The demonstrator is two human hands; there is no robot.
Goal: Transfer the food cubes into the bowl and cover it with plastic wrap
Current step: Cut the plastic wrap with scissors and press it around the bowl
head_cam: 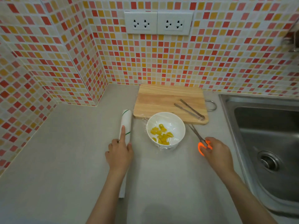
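Note:
A white bowl (165, 130) stands on the grey counter, holding several yellow food cubes (161, 135). Clear plastic wrap (145, 125) is stretched over the bowl and wrinkles down its sides. To the left of the bowl lies a long white roll of plastic wrap (126, 123) with green lines. My left hand (119, 154) rests on the roll, index finger stretched along it. To the right of the bowl, my right hand (216, 152) holds orange-handled scissors (201, 143), blades pointing up-left towards the cutting board.
A wooden cutting board (161, 99) lies behind the bowl with metal tongs (190, 109) on it. A steel sink (267, 135) is at the right. Tiled walls with sockets (158, 23) close the back and left.

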